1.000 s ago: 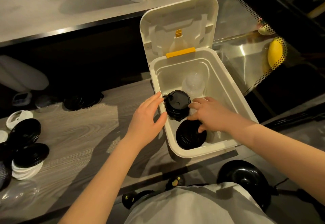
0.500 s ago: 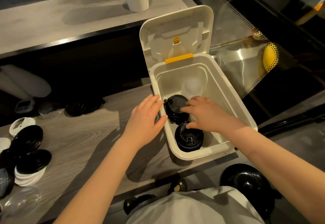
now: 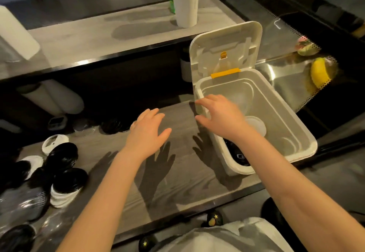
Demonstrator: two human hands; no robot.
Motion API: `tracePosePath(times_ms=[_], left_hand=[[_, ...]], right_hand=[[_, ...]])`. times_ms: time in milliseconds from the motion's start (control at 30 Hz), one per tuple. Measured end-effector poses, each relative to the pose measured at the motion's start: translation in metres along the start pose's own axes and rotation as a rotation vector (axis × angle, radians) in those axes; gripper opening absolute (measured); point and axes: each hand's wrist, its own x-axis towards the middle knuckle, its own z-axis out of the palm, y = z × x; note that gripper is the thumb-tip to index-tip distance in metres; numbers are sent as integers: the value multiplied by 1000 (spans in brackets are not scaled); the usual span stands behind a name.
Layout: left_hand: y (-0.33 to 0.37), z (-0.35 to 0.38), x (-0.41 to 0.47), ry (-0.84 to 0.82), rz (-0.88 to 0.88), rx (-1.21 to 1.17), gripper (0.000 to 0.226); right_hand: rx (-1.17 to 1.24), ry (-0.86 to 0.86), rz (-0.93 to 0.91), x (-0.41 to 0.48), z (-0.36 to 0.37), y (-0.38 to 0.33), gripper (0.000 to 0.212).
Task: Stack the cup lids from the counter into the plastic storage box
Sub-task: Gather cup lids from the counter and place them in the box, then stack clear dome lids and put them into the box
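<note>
At the counter's right end, storage box: white, hinged cover standing open at the far side, yellow latch strip on the back rim.
In the box: black lids in the near-left corner, partly hidden by the right forearm; one pale lid flat on the floor just beyond the wrist.
Right hand: over the box's left rim, palm down, fingers spread and loosely bent, holding nothing.
Left hand: over mid-counter, left of the box, palm down, fingers straight and apart, holding nothing.
Counter, left end: lid stacks, black over white, leaning; a single white lid behind them; clear lids at the near-left corner, blurred.
Counter, back edge: more black lids, low pile.
Upper shelf: white roll, upright.
</note>
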Motion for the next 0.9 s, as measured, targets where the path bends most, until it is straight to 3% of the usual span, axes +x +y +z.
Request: tracePosePath(times_ms=[233, 467, 733, 833, 900], left_hand=[[-112, -5, -51, 51, -98, -68, 57], [-210, 12, -118, 27, -209, -148, 53], [-300, 18, -176, 88, -214, -193, 46], [-327, 12, -191, 143, -296, -163, 60], [-345, 11, -198, 5, -400, -101, 82]], right_hand=[[120, -77, -14, 12, 49, -102, 54], [155, -260, -91, 14, 116, -207, 46], [158, -466, -75, 26, 196, -294, 45], [177, -528, -74, 26, 217, -316, 54], [209, -596, -127, 21, 229, -329, 65]])
